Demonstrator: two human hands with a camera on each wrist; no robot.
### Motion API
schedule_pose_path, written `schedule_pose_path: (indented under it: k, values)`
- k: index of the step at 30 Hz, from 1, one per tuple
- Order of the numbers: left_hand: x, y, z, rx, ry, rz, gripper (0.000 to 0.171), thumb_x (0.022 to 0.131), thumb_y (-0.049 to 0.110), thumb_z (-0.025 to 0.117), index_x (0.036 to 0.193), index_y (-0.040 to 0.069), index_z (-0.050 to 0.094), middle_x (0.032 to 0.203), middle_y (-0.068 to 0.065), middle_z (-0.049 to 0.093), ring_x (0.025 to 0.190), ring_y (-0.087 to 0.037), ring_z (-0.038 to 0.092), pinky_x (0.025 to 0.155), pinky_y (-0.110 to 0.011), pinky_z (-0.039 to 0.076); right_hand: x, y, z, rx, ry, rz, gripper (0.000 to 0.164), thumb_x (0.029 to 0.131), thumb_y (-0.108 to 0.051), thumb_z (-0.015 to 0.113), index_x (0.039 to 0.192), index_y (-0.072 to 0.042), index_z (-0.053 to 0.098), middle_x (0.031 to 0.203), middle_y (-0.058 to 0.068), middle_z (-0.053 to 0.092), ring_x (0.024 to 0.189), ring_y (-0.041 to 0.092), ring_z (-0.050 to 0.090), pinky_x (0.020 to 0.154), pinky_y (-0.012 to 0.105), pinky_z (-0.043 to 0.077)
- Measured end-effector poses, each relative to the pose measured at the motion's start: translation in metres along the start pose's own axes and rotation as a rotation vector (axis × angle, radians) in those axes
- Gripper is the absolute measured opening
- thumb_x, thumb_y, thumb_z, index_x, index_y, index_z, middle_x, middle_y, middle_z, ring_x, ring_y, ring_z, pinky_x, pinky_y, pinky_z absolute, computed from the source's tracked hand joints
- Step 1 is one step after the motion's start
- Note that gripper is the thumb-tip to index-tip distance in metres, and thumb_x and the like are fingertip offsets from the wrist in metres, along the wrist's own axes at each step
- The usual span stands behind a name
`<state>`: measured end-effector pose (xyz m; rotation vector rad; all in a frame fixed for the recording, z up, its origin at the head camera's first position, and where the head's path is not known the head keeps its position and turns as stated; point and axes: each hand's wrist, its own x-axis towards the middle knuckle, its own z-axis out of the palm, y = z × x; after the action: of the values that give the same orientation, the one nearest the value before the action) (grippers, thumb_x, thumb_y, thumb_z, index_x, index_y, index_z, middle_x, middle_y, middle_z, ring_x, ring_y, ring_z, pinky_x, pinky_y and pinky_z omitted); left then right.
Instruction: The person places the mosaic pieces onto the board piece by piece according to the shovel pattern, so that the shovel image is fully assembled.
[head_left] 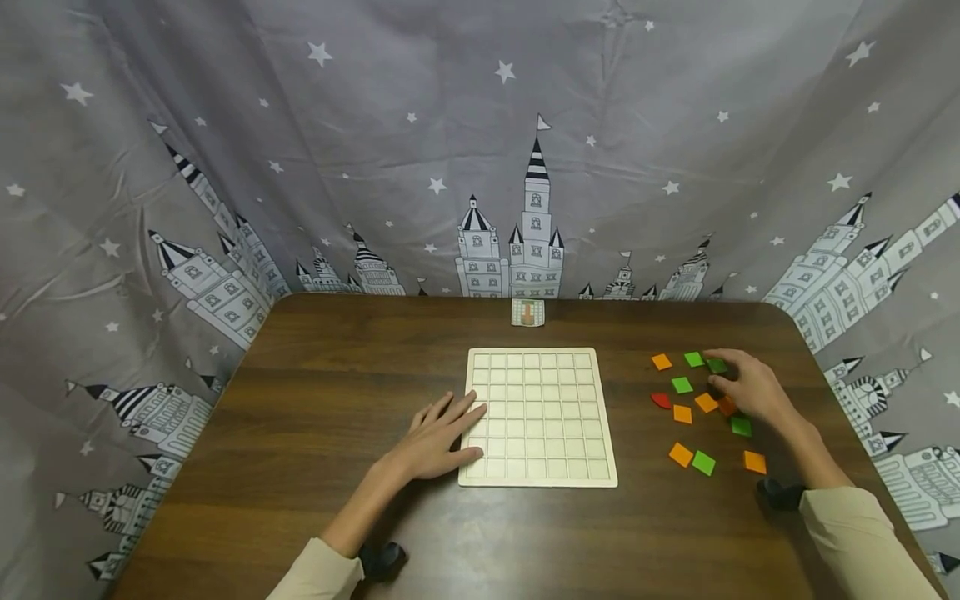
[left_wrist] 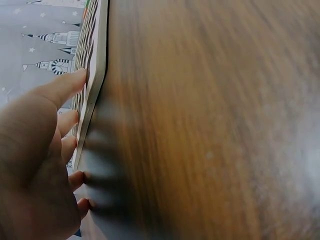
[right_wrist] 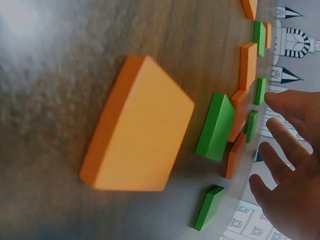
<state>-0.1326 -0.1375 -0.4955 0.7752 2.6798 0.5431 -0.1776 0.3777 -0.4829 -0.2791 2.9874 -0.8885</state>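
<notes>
One brown table [head_left: 300, 400] carries a pale grid board [head_left: 537, 482] midway between its side edges, and the left hand [head_left: 435, 437], fingers extended over the board's left edge, seems well placed to steady it. Toward the table's far right corner, the right hand [head_left: 753, 387] spreads loose, ungripping fingers about a green tile [head_left: 717, 366], best pinched squarely by its sides.

Twelve o'clock of the board [head_left: 537, 417], a card [head_left: 528, 313] with print too small to read! Left wrist view crops the board at eleven; right wrist view cuts the right hand [right_wrist: 292, 185] at three.
</notes>
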Motion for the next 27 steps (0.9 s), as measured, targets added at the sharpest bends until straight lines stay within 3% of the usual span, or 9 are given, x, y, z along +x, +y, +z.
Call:
schedule_pose_path:
  k: [12,19,27]
  values:
    - [-0.002,0.0,-0.002,-0.016,0.013,-0.002,0.069,0.1,0.046,0.057,0.158,0.019,0.033,0.165,-0.007,0.02,0.149,-0.041,0.01,0.111,-0.066,0.011,0.021,0.006,0.006,-0.058,0.02,-0.047,0.043,0.09,0.0,0.069,0.131,0.009,0.057,0.131,0.038,0.051,0.107,0.053,0.053,0.083,0.066,0.042]
    - [-0.002,0.002,-0.002,-0.032,0.011,0.01,0.07,0.1,0.046,0.057,0.159,0.018,0.032,0.164,-0.009,0.021,0.149,-0.042,0.011,0.11,-0.067,0.011,0.023,0.003,0.007,-0.074,-0.014,-0.014,0.041,0.092,-0.002,0.066,0.131,0.01,0.058,0.133,0.039,0.049,0.117,0.058,0.047,0.09,0.07,0.038]
    - [-0.001,0.001,-0.001,-0.027,0.003,0.001,0.068,0.1,0.046,0.057,0.158,0.018,0.034,0.164,-0.008,0.021,0.149,-0.042,0.011,0.11,-0.068,0.011,0.025,0.002,0.006,-0.106,-0.013,-0.016,0.033,0.091,-0.002,0.067,0.122,0.009,0.066,0.127,0.037,0.055,0.114,0.058,0.05,0.091,0.069,0.039]
